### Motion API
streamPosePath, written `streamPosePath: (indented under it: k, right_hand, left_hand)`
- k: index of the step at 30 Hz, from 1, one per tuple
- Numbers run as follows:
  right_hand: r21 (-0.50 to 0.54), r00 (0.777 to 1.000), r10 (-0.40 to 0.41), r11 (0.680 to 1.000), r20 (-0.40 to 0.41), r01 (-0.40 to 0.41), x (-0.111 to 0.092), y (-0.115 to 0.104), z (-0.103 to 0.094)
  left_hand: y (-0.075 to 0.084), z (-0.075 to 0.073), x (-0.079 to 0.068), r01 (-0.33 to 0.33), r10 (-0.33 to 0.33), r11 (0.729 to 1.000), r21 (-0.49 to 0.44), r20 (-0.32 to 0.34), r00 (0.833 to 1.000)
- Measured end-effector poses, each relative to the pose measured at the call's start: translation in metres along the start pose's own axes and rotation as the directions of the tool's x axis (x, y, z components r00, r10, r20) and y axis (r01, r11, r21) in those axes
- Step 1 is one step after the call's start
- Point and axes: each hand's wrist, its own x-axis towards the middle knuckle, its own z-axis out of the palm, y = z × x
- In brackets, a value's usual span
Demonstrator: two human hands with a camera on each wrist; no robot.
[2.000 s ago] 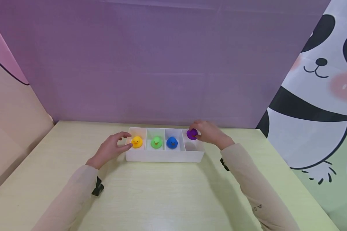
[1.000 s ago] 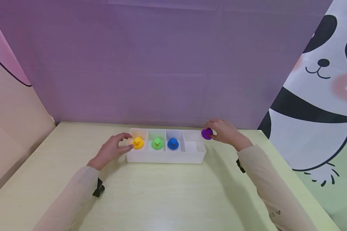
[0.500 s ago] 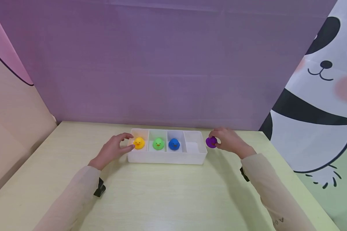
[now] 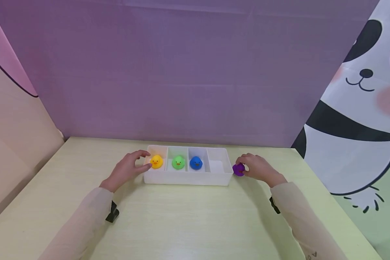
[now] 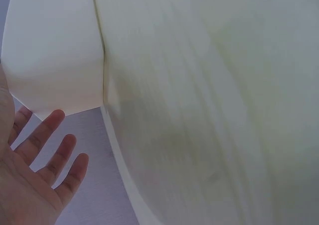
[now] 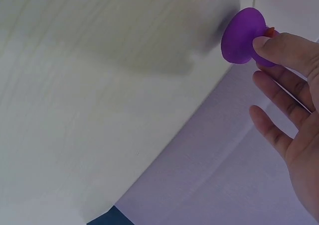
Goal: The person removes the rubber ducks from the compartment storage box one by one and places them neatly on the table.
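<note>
A white box (image 4: 186,178) with several compartments stands at the far middle of the table. From left to right it holds a yellow toy duck (image 4: 156,161), a green toy duck (image 4: 178,162) and a blue toy duck (image 4: 196,163); its rightmost compartment is bare. My left hand (image 4: 126,169) is at the box's left end, thumb and index fingertips right at its rim, the other fingers loosely spread in the left wrist view. Just right of the box, my right hand (image 4: 258,168) pinches a purple toy duck (image 6: 243,37) between thumb and fingers, its flat base facing away from the palm.
The pale wooden table (image 4: 182,220) meets a purple backdrop (image 4: 182,72) behind the box. To the right hangs a wall print of a panda (image 4: 354,159). Black wrist straps (image 4: 112,212) show on both sleeves.
My right hand has lifted the purple duck out of the rightmost compartment, carried it right past the box's end, then lowered it nearer the front. The left hand stays at the box's left end.
</note>
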Motion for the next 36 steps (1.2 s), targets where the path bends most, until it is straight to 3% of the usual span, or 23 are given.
streamPosePath:
  k: [23, 36]
  right_hand:
    - [0.038, 1.0, 0.001, 0.999, -0.014, -0.001, -0.003, 0.003, 0.009]
    - [0.016, 1.0, 0.002, 1.0, 0.031, -0.003, 0.002, 0.002, -0.006]
  left_hand:
    - [0.0, 0.001, 0.0, -0.004, 0.004, 1.0, 0.004, -0.003, 1.0]
    - [-0.001, -0.001, -0.001, -0.003, 0.003, 1.0, -0.001, -0.005, 1.0]
